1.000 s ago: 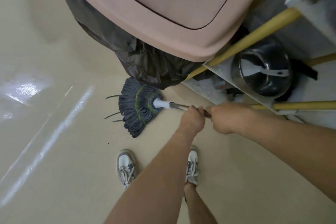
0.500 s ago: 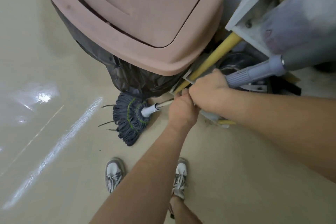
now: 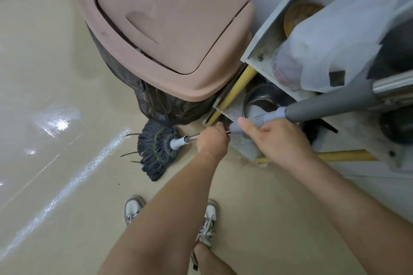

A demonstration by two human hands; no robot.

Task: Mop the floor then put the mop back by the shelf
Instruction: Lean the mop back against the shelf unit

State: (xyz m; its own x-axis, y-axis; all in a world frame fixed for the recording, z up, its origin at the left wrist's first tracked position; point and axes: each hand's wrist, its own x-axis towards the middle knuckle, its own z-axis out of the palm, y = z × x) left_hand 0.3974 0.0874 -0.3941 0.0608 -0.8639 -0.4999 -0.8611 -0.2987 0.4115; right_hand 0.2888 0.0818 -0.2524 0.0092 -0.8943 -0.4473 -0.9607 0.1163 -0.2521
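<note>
Pink swing-lid bin (image 3: 169,27) at twelve o'clock, black liner bag (image 3: 156,100) hanging beneath it, steel pot (image 3: 261,98) at two o'clock, white plastic bag (image 3: 335,35) above it, yellow poles (image 3: 237,87), grey-white sneakers (image 3: 133,209) at six o'clock.

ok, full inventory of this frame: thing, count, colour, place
mop: 1, dark grey head with green stitching, grey handle; head on the floor by the bin
bin: 1, pink lid, black liner; top centre
shelf: 1, white; right
metal pot: 1, silver; lower shelf
yellow poles: 2; at the shelf
white bag: 1; upper shelf
floor: beige, glossy
shoes: 2, white-grey; bottom centre
left hand: closed on the mop shaft
right hand: fingers loose at the handle collar
</note>
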